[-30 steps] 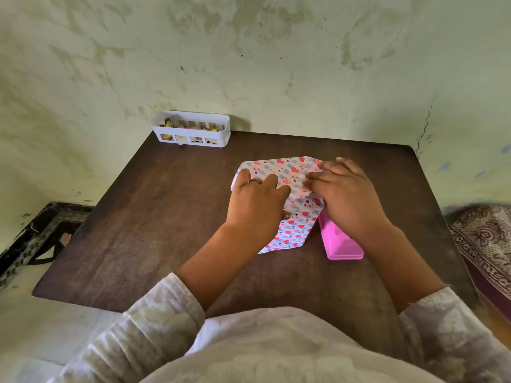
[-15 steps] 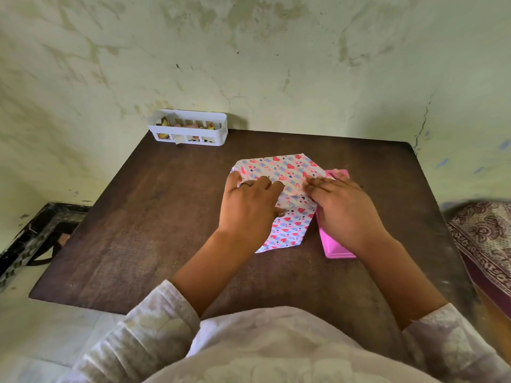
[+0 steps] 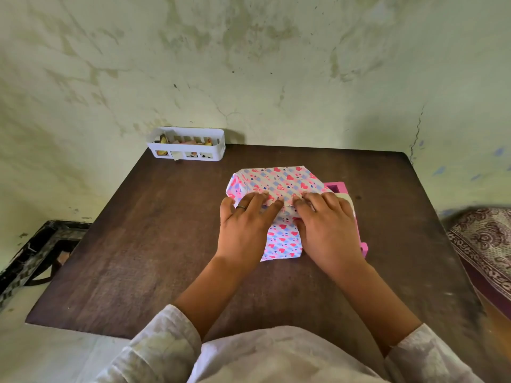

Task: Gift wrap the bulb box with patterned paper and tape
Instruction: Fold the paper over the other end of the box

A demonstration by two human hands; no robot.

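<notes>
Pressing flat on patterned paper [image 3: 279, 183]: left hand [image 3: 243, 230] and right hand [image 3: 329, 230], fingers extended, side by side on fold, gripping nothing. Paper-covered box at table [image 3: 138, 258] centre. Pink dispenser [image 3: 338, 187] just right, partly hidden. White basket [image 3: 188, 146] far left, by wall.

The patterned paper [image 3: 279, 183] now lies squarer to the counter edge, turned from its earlier slant. Both hands sit farther along it: the left hand [image 3: 244, 225] and right hand [image 3: 329, 228] press flat, fingertips nearly meeting. More of the pink dispenser [image 3: 338, 187] shows beyond the right hand.
</notes>
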